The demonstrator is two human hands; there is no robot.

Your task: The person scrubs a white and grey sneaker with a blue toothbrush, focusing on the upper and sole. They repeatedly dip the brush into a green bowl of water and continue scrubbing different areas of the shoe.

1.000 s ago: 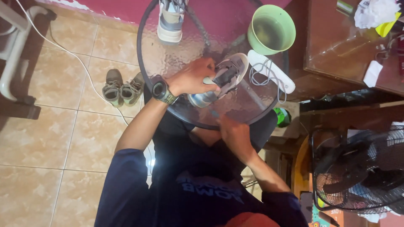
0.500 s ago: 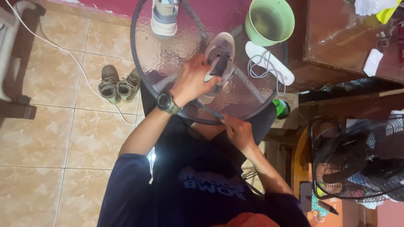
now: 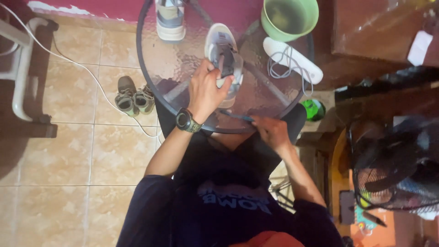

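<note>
Fingers of the left hand (image 3: 206,91) wrap the near end of a pale sneaker (image 3: 224,57) on the round glass counter (image 3: 180,68), its long axis running near to far. Just right and nearer, the right hand (image 3: 270,130) pinches a thin dark tool (image 3: 235,115) pointing left toward the sneaker.

Left of the white shoe (image 3: 224,57) my table (image 3: 157,96) lies bare; beyond it a green bowl (image 3: 289,17) and corded power strip (image 3: 292,59) crowd the right.
</note>
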